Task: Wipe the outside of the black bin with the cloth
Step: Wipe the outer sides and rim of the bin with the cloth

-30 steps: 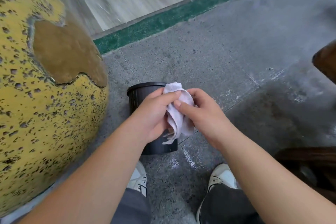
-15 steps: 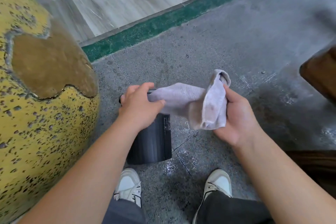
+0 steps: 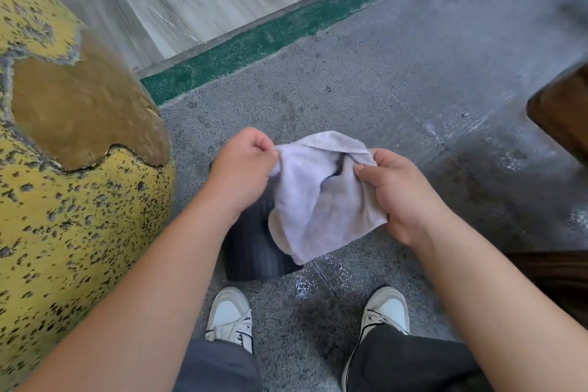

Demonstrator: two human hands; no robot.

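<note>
The black bin [image 3: 254, 248] is standing on the grey floor [image 3: 381, 89], largely hidden behind the cloth [image 3: 318, 197]. The cloth is hanging spread in front of the bin. The left hand [image 3: 241, 169] is pinching the cloth's upper left edge with curled fingers; the right hand [image 3: 397, 194] is gripping its right edge between thumb and fingers. A yellow speckled sphere [image 3: 63, 200] is sitting to the bin's left, and two white shoes [image 3: 230, 315] are standing below it.

Head-worn view, steeply downward, close
</note>
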